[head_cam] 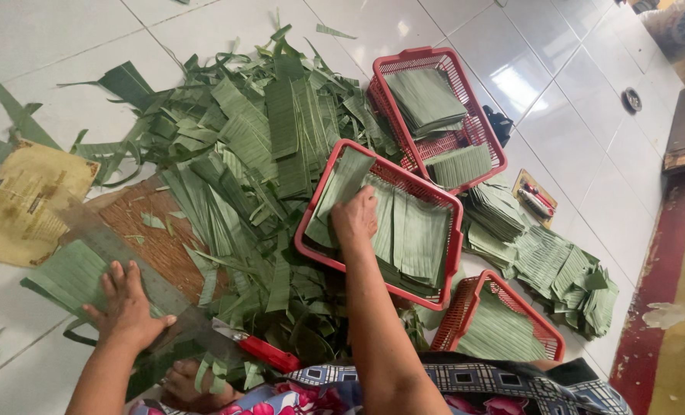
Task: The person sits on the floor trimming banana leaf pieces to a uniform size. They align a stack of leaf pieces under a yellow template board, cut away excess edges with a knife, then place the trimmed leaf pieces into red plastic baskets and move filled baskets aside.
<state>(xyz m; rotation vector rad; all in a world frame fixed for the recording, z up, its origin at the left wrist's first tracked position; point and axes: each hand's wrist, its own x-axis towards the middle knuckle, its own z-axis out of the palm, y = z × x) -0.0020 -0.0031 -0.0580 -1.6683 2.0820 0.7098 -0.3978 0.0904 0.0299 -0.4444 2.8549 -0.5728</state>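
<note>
My right hand [355, 217] reaches into the middle red basket [456, 244] and holds a cut green leaf piece [341, 184] over the stacked leaf rectangles inside. My left hand [127, 307] lies flat, fingers spread, on a long metal ruler [116, 253] that crosses a cut leaf sheet [69, 275] on a wooden board [154, 238]. A red-handled knife [262, 350] lies near my knee.
A big heap of leaf strips [258, 138] covers the white tiled floor. A second red basket [435, 115] with stacks stands farther off, a third [504, 323] near my lap. Loose leaf stacks [542, 261] lie to the right. A brown paper sheet [23, 204] lies left.
</note>
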